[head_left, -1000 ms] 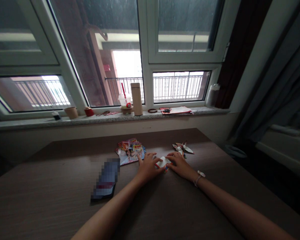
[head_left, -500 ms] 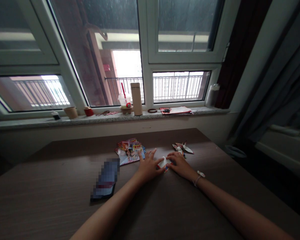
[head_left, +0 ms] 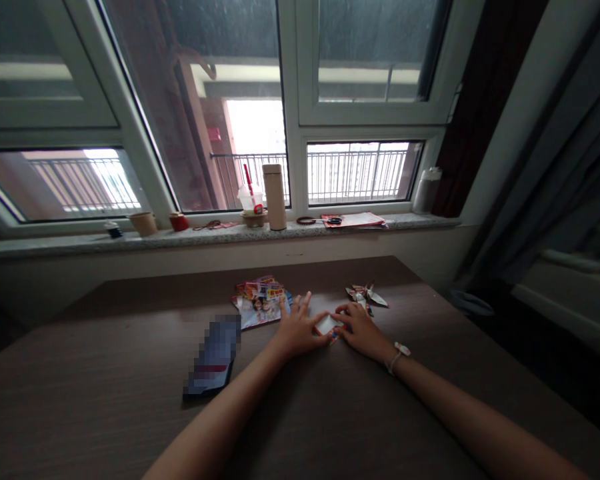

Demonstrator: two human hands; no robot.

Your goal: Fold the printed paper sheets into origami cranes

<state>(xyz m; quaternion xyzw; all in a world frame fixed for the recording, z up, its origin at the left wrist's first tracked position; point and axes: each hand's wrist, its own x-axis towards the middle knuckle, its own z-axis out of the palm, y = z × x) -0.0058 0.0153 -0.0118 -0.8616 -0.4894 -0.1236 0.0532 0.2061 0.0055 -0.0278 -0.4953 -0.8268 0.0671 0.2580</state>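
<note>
A small piece of folded paper (head_left: 326,325), white on top with red and coloured print at its edges, lies on the table between my hands. My left hand (head_left: 299,329) has its thumb and index finger on the paper's left side, while its other fingers stretch up and away. On the right side, my right hand (head_left: 360,328) holds the paper with bent fingers and thumb, a pale band around its wrist. Just beyond that hand lie folded paper shapes (head_left: 367,295) with pointed tips. Colourful printed sheets (head_left: 260,310) are piled beyond my left hand.
A phone (head_left: 213,360), blurred out, lies left of my left forearm on the brown table (head_left: 105,373). Along the windowsill (head_left: 215,233) stand a beige flask (head_left: 275,198), a plastic cup with a red straw (head_left: 251,199), a paper cup (head_left: 143,225) and scissors (head_left: 333,220).
The fingers have shifted slightly on the paper, and its white face now lies flatter and shows more plainly. Both hands stay in nearly the same place.
</note>
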